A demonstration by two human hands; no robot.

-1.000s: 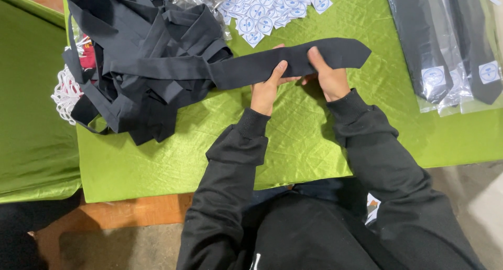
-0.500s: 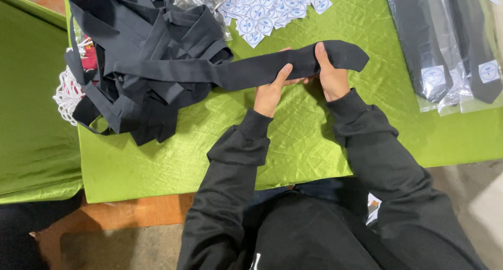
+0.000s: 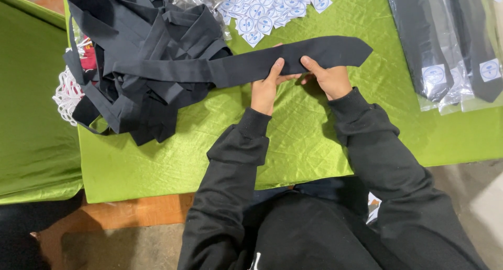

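Closest in, two black sleeves reach up over the near edge of the green satin cloth [image 3: 293,144] that covers the table, its surface creased and shiny. Just past the cuffs, both hands are on one black necktie [image 3: 293,60]. It is a long, flat, matte band lying almost level across the cloth, its wide pointed end out to the right of the hands and its narrow length running left into the pile.

The left hand [image 3: 264,86] comes up from below the tie, fingers pressed together and laid over the band, thumb tucked beneath, so it pinches the fabric flat. The right hand [image 3: 330,77] sits just beside it, the two nearly touching; its thumb lies along the tie's lower edge and its fingers curl under, clamping the same strip. Neither hand is spread wide; both are closed on the cloth of the tie.

Left of the tie, a heap of dark neckties [image 3: 141,65] lies tangled, partly covering something white and lacy [image 3: 65,94] at the cloth's left edge. Beyond the tie, at the far side, small white square labels with blue round marks [image 3: 272,8] lie scattered beside crumpled clear plastic. Far right of the tie, ties sealed in clear sleeves [image 3: 445,39] lie side by side.
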